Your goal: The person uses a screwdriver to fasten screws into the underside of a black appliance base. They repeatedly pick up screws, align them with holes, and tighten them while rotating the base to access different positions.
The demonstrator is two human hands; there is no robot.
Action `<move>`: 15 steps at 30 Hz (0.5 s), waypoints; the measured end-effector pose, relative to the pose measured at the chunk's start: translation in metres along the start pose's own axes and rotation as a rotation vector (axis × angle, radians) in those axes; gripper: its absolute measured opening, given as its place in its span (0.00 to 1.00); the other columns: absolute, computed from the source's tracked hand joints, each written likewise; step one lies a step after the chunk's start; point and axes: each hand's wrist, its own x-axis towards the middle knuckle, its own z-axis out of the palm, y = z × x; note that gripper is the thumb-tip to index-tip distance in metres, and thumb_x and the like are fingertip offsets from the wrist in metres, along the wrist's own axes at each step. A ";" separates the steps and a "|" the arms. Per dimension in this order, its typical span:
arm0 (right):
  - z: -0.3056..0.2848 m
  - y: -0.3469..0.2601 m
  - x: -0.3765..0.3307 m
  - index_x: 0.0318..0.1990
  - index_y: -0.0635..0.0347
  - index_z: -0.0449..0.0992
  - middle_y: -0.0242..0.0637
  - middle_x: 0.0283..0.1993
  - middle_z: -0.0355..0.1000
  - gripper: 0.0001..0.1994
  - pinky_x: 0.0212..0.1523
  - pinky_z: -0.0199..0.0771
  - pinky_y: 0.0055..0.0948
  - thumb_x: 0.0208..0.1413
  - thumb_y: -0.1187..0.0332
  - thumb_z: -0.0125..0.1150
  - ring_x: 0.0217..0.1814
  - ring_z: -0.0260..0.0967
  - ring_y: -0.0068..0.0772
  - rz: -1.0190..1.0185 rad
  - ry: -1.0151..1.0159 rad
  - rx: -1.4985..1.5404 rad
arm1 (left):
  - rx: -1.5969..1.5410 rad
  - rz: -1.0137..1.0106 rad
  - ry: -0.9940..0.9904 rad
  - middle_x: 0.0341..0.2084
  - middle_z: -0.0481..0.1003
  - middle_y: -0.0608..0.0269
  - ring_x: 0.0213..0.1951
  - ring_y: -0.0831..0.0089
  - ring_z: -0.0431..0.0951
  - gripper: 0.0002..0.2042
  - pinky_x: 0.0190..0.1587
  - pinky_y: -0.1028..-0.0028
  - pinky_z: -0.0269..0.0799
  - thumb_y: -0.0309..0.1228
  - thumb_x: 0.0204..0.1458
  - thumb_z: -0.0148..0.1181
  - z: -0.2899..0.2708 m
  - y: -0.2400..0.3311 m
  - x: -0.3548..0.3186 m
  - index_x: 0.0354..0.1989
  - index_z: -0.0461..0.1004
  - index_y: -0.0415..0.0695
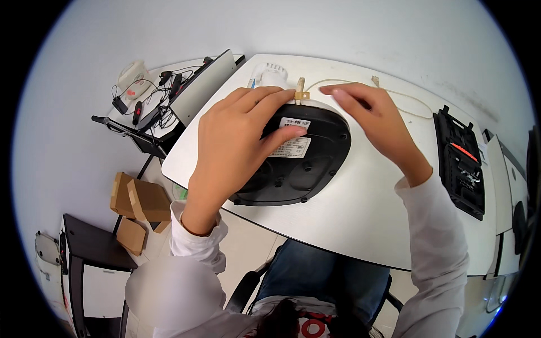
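A rounded appliance with a black underside [307, 172] stands tipped up on the white table, its underside facing me. White labels [292, 149] are stuck on that underside. My left hand [234, 124] holds the appliance at its upper left, thumb across the labels and fingers over the top edge. Beside those fingertips a small tan tab with a hole [304, 96] sits at the base of a pale cord stub [300, 84]. To the right, my right hand [375, 115] hovers apart from the appliance, fingers stretched toward the tab, with nothing visible in them.
A white slotted part [273, 72] lies behind the appliance. A pale cord [403, 94] curves across the table's back. An open black tool case [462, 163] rests at right. Left are a side table with cables [163, 112] and cardboard boxes [143, 200] below.
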 end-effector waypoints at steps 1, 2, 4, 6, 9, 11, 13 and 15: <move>-0.004 0.002 -0.009 0.44 0.64 0.79 0.32 0.30 0.70 0.17 0.34 0.66 0.20 0.55 0.59 0.63 0.33 0.65 0.19 -0.001 0.015 -0.068 | 0.021 0.012 0.003 0.40 0.79 0.60 0.37 0.62 0.78 0.22 0.39 0.71 0.74 0.35 0.38 0.72 -0.001 -0.001 -0.001 0.44 0.78 0.44; -0.010 -0.001 -0.020 0.45 0.63 0.79 0.31 0.29 0.68 0.17 0.32 0.65 0.21 0.54 0.59 0.64 0.32 0.63 0.20 -0.002 0.028 -0.140 | 0.041 0.022 0.009 0.40 0.79 0.60 0.37 0.62 0.78 0.21 0.39 0.71 0.74 0.34 0.38 0.72 -0.004 0.000 -0.001 0.44 0.77 0.44; -0.013 0.000 -0.038 0.46 0.61 0.78 0.31 0.27 0.64 0.18 0.30 0.62 0.22 0.52 0.60 0.67 0.30 0.60 0.22 -0.047 0.042 -0.259 | 0.054 0.044 0.016 0.40 0.79 0.60 0.37 0.63 0.78 0.21 0.38 0.72 0.74 0.33 0.38 0.72 -0.002 0.000 0.000 0.44 0.77 0.43; -0.008 0.015 -0.050 0.48 0.59 0.78 0.31 0.26 0.60 0.19 0.28 0.59 0.23 0.49 0.61 0.70 0.27 0.56 0.24 -0.143 0.041 -0.331 | 0.065 0.064 0.008 0.39 0.79 0.60 0.36 0.63 0.78 0.20 0.38 0.72 0.74 0.32 0.38 0.72 -0.001 0.001 0.003 0.43 0.77 0.43; 0.010 0.035 -0.046 0.48 0.62 0.77 0.30 0.28 0.60 0.20 0.29 0.58 0.22 0.48 0.64 0.71 0.29 0.56 0.23 -0.126 0.112 -0.065 | 0.072 0.036 0.019 0.39 0.79 0.60 0.36 0.63 0.78 0.21 0.38 0.74 0.74 0.31 0.38 0.72 0.000 0.000 0.002 0.44 0.77 0.43; 0.016 0.039 -0.047 0.48 0.63 0.76 0.29 0.29 0.60 0.19 0.30 0.58 0.21 0.49 0.66 0.70 0.31 0.55 0.21 -0.066 0.133 0.084 | 0.016 -0.083 0.024 0.39 0.78 0.60 0.35 0.63 0.78 0.20 0.38 0.74 0.74 0.29 0.39 0.72 0.003 0.001 0.000 0.44 0.77 0.43; 0.019 0.041 -0.051 0.48 0.65 0.75 0.28 0.31 0.60 0.18 0.31 0.57 0.20 0.50 0.67 0.69 0.32 0.53 0.20 0.003 0.133 0.215 | -0.041 -0.093 0.057 0.37 0.78 0.60 0.34 0.62 0.78 0.19 0.37 0.73 0.73 0.29 0.41 0.71 0.003 0.006 0.003 0.45 0.76 0.45; 0.018 0.035 -0.052 0.47 0.65 0.75 0.28 0.32 0.59 0.18 0.32 0.58 0.19 0.51 0.68 0.69 0.32 0.53 0.20 -0.004 0.130 0.216 | 0.086 0.013 -0.059 0.36 0.78 0.60 0.35 0.62 0.78 0.19 0.37 0.72 0.73 0.32 0.43 0.70 -0.003 0.010 0.007 0.45 0.77 0.47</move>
